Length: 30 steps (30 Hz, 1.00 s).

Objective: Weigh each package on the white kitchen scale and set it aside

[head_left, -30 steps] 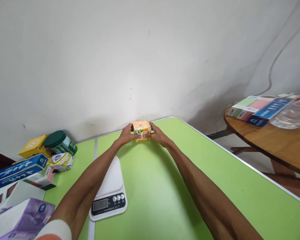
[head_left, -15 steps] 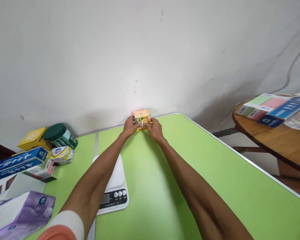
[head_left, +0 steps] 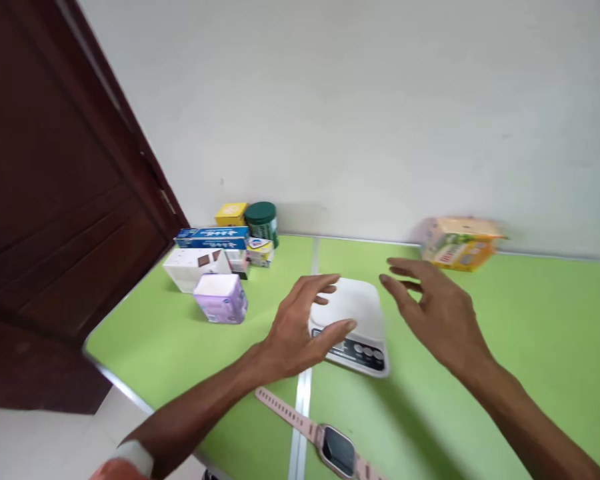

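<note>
Both hands are hovering empty at mid-frame, the left hand [head_left: 300, 327] fingering the kitchen scale [head_left: 353, 323], the right hand [head_left: 437, 313] spread beside it on the green bench [head_left: 530, 333].

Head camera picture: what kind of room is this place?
Probably a plain room at home, set up for weighing goods. A green folding table stands against a bare white wall beside a dark wooden door, with a kitchen scale and small grocery boxes on it.

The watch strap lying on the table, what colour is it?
The watch strap is pale pink, seen best in the head view, low on the green table.
</note>
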Each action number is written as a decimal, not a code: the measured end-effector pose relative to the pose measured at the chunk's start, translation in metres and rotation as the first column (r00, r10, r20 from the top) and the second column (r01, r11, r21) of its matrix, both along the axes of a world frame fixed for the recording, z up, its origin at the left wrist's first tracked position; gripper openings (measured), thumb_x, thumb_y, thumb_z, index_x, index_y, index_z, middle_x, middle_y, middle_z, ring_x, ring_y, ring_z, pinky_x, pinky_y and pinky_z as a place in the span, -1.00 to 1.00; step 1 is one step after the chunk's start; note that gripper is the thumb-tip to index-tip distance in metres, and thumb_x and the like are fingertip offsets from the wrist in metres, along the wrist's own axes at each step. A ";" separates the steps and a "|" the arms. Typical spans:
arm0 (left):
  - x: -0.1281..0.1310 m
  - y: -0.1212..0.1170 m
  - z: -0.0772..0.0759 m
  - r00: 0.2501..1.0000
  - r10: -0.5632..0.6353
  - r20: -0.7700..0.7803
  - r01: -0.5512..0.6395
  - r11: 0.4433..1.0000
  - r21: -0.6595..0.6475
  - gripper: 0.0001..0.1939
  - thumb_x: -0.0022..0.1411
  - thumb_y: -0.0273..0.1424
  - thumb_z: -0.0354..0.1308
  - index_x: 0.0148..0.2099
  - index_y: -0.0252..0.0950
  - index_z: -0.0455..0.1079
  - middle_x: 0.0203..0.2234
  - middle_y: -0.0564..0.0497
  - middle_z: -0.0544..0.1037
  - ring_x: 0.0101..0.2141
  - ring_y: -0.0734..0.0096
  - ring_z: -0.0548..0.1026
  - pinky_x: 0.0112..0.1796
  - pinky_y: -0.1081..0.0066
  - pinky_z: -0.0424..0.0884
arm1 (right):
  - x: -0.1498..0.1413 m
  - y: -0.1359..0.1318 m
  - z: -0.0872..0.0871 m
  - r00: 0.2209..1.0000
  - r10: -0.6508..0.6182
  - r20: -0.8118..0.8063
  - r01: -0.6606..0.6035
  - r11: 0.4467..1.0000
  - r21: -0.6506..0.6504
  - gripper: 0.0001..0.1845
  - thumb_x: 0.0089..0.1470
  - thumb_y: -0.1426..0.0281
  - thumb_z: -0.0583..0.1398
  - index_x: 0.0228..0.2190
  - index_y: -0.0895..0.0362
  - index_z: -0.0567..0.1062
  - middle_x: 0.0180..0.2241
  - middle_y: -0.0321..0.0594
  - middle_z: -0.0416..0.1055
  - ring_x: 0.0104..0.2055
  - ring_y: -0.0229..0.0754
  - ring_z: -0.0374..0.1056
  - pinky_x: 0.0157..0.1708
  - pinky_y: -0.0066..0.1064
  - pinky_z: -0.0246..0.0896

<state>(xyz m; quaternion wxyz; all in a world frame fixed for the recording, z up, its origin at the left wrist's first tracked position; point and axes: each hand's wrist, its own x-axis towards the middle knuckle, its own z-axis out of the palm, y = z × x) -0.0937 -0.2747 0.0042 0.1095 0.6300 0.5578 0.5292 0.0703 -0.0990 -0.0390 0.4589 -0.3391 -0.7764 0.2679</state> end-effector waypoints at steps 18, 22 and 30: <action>-0.143 -0.121 -0.099 0.772 0.573 0.275 -0.493 0.813 -0.311 -0.27 0.38 0.17 -0.01 0.28 -0.31 0.33 0.21 -0.33 0.45 0.27 -0.14 0.37 0.30 -0.17 0.20 | -0.223 -0.171 -0.038 0.911 0.412 0.021 -0.379 0.856 -0.352 -0.14 -0.08 0.50 0.36 0.27 0.16 0.30 0.21 0.05 0.40 0.26 0.16 0.31 0.28 0.05 0.23; -0.115 -0.111 -0.082 0.836 0.479 0.266 -0.409 0.869 -0.279 -0.29 0.42 0.13 -0.05 0.38 -0.23 0.19 0.33 -0.29 0.32 0.38 -0.12 0.22 0.36 -0.14 0.10 | -0.191 -0.162 -0.024 0.928 0.374 0.001 -0.362 0.900 -0.243 -0.09 -0.10 0.52 0.38 0.29 0.12 0.31 0.21 0.02 0.41 0.26 0.16 0.30 0.29 0.05 0.23; -0.029 -0.030 -0.051 0.973 0.166 0.163 -0.120 0.959 -0.258 -0.33 0.45 0.09 -0.04 0.35 -0.27 0.18 0.22 -0.28 0.37 0.24 -0.01 0.36 0.27 -0.07 0.24 | -0.062 -0.095 0.005 0.986 0.144 -0.080 -0.158 0.963 -0.220 -0.14 -0.01 0.40 0.36 0.32 0.06 0.32 0.24 -0.02 0.40 0.27 0.17 0.32 0.23 0.08 0.31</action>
